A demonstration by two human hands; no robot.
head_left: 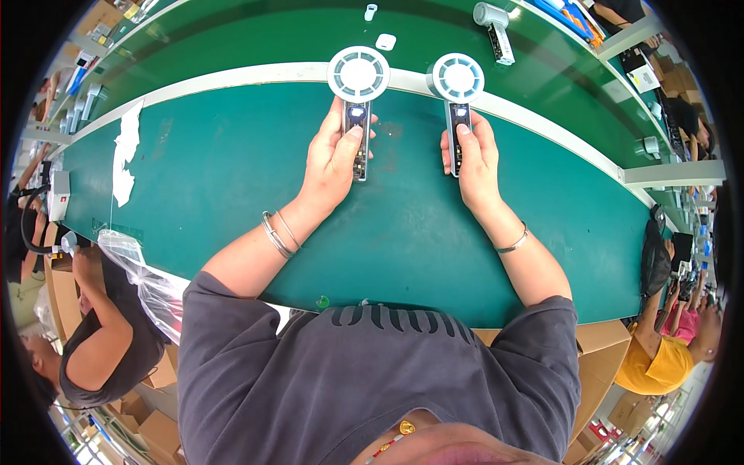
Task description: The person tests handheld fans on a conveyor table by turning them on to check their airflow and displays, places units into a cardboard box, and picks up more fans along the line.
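In each hand I hold a small handheld fan upright over the green table. My left hand (333,159) is wrapped round the handle of the left handheld fan (358,75), its thumb on the dark front. My right hand (475,155) grips the right handheld fan (457,77) the same way, thumb against the handle. Both fans have round, pale, spoked heads, and their handles show exposed circuit boards with a small lit display near the top. The two fans are apart, side by side.
Past the green table (434,256), a raised green shelf (256,39) carries another handheld fan (496,32), a white square piece (386,41) and a small pale part (370,12). Torn white paper (126,155) and a plastic bag (143,271) lie left. Co-workers sit at both sides.
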